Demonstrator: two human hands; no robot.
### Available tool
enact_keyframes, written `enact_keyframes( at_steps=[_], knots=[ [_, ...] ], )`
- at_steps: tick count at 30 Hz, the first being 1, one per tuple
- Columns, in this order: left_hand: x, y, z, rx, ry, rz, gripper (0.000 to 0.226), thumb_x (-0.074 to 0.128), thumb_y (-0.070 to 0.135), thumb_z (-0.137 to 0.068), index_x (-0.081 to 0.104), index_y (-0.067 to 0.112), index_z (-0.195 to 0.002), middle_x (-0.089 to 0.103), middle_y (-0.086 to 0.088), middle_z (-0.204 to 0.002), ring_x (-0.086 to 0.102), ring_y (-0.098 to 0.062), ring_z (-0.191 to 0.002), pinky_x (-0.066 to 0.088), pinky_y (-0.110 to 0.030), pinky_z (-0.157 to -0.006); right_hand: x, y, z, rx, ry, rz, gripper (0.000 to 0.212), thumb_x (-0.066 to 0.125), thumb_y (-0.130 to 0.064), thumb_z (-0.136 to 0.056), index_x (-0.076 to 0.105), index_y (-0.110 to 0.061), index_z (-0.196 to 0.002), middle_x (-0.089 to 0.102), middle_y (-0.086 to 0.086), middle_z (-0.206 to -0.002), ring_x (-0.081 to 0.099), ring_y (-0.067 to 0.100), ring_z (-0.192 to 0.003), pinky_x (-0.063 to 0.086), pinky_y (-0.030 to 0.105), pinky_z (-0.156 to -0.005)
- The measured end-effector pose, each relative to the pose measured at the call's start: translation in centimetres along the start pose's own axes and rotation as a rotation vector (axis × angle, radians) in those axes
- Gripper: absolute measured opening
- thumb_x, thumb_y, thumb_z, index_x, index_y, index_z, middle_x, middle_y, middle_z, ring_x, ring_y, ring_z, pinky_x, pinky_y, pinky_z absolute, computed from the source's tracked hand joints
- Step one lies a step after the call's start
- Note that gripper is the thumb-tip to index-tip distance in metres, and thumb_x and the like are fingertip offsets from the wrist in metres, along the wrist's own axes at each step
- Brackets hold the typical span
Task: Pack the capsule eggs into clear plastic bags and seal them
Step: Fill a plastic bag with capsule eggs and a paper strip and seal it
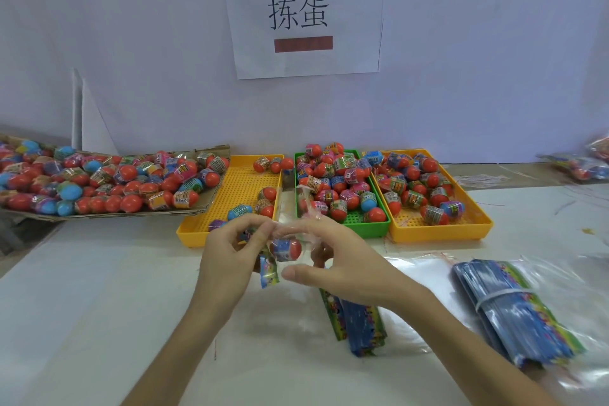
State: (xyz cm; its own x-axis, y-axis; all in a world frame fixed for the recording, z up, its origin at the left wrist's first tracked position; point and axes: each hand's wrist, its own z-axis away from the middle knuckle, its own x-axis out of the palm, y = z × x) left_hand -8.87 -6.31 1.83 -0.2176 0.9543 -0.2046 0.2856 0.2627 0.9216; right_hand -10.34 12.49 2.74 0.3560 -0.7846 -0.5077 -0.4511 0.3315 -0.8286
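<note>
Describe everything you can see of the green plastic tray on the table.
The green plastic tray is a shallow rectangular bin with low walls and a perforated floor. It lies flat on the white table, near the wall, between two yellow plastic trays and beside them; whether they touch cannot be told. It is heaped with red-topped capsule eggs, while its near end shows bare floor. Neither hand touches it.

"拣蛋" in black on the white paper sign point(303, 10) on the wall.
</note>
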Motion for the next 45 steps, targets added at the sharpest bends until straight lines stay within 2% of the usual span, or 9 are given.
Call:
enact_keyframes(
  at_steps=[5,12,18,24,29,33,36,39,45],
  knots=[
    [-0.2,0.1,0.1,-0.035,0.110,0.150,0.013,0.067,0.026,-0.090,0.077,0.030,-0.082,0.071,0.002,-0.073,0.046,-0.010,-0.040,0.042,-0.021,-0.039,0.4,0.2,-0.2,-0.010,0.140,-0.028,0.034,0.081,-0.022,-0.083,0.064,-0.039,-0.107,0.056,-0.012,-0.119,0.066,0.006,-0.088,0.058,0.026,-0.072],
    [0.3,0.3,-0.1,-0.345,-0.138,0.437,0.047,0.065,0.043,-0.081,0.068,0.017,-0.120,0.078,-0.009,-0.104,0.075,-0.024,-0.092,0.062,-0.036,-0.075,0.1,0.2,-0.4,-0.123,0.347,-0.164,0.035,0.083,-0.021,-0.081,0.064,-0.041,-0.102,0.059,-0.016,-0.116,0.063,0.010,-0.107,0.055,0.021,-0.078],
    [0.5,0.3,0.2,-0.357,-0.199,0.464,0.043,0.055,0.039,-0.089,0.070,0.014,-0.120,0.077,-0.010,-0.108,0.075,-0.030,-0.097,0.064,-0.040,-0.074,0.3,0.2,-0.3,-0.103,0.177,-0.091,0.040,0.079,-0.022,-0.083,0.062,-0.042,-0.113,0.049,-0.027,-0.111,0.059,0.009,-0.095,0.055,0.026,-0.066],
    [0.6,0.1,0.1,-0.386,-0.167,0.389,0.035,0.054,0.035,-0.091,0.071,0.009,-0.108,0.078,-0.012,-0.099,0.077,-0.024,-0.088,0.062,-0.028,-0.068,-0.3,-0.1,-0.1,-0.098,0.057,0.038,0.053,0.079,-0.029,-0.083,0.054,-0.068,-0.108,0.034,-0.039,-0.135,0.032,-0.020,-0.123,0.049,0.017,-0.083],
    [0.9,-0.2,0.3,-0.377,-0.196,0.334,0.044,0.057,0.037,-0.085,0.072,0.000,-0.105,0.077,-0.018,-0.095,0.076,-0.028,-0.086,0.062,-0.031,-0.065,-0.2,0.4,-0.1,-0.011,-0.030,0.068,0.040,0.073,-0.011,-0.085,0.068,-0.029,-0.122,0.045,-0.013,-0.143,0.041,-0.002,-0.126,0.048,0.029,-0.091],
    [0.6,-0.4,0.0,-0.379,-0.129,0.357,0.031,0.052,0.029,-0.099,0.074,0.009,-0.104,0.077,-0.016,-0.101,0.076,-0.025,-0.089,0.063,-0.031,-0.067,-0.2,0.1,0.0,-0.032,-0.065,0.044,0.037,0.070,-0.029,-0.090,0.063,-0.057,-0.113,0.047,-0.019,-0.142,0.039,0.005,-0.134,0.048,0.036,-0.096],
    [0.3,-0.2,-0.4,-0.421,-0.053,0.494,0.030,0.047,0.021,-0.104,0.072,0.007,-0.102,0.077,-0.017,-0.101,0.077,-0.028,-0.086,0.063,-0.033,-0.064,-0.8,-0.3,-0.1,-0.071,0.092,-0.013,0.042,0.074,-0.037,-0.087,0.059,-0.064,-0.115,0.045,-0.030,-0.136,0.044,-0.010,-0.125,0.048,0.019,-0.093],
    [0.0,0.0,-0.5,-0.466,-0.008,0.639,0.030,0.045,0.021,-0.105,0.070,0.005,-0.105,0.076,-0.018,-0.105,0.076,-0.035,-0.089,0.063,-0.038,-0.063,-1.7,0.0,-0.5,-0.088,0.321,-0.076,0.020,0.077,-0.027,-0.088,0.075,-0.033,-0.107,0.060,-0.022,-0.118,0.058,0.002,-0.113,0.053,0.027,-0.091],
    [-0.5,0.6,-0.3,-0.536,-0.061,0.796,0.035,0.055,0.035,-0.093,0.064,0.015,-0.120,0.074,-0.009,-0.120,0.075,-0.033,-0.099,0.061,-0.035,-0.062,-3.2,-0.2,-0.3,-0.095,0.460,-0.226,0.017,0.076,-0.015,-0.088,0.073,-0.027,-0.076,0.066,-0.009,-0.096,0.061,0.009,-0.087,0.055,0.030,-0.078]
  ],
)
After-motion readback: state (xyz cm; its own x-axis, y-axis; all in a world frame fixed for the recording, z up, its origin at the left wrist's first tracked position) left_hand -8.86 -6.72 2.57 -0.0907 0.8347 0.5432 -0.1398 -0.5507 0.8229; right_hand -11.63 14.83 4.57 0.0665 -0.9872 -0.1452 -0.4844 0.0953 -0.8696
